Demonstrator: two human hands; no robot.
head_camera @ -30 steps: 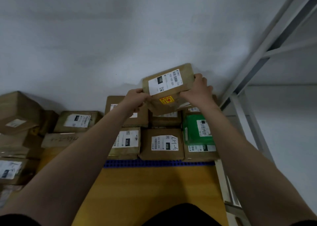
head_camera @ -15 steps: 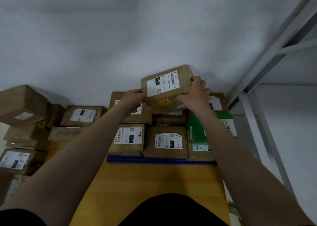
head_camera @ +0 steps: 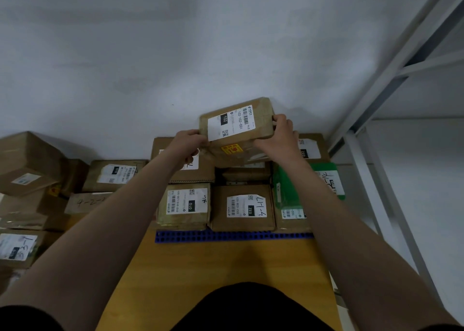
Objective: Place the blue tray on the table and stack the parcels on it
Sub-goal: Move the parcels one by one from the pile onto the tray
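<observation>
1. The left hand [head_camera: 187,145] and right hand [head_camera: 278,136] have their fingers clamped on a brown parcel [head_camera: 237,127].
2. It is above the other parcels [head_camera: 242,207] on the blue tray [head_camera: 233,236], on the worktop [head_camera: 213,268].

head cam, looks fwd/down, close

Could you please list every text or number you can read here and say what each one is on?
"102" and "102-102-C01": held parcel.
"010" and "010-010-L30-S51": front left parcel.
"032" and handwritten "3-1-17": front middle parcel.
"010": parcel left of the tray.
Other labels: too blurred.
</observation>
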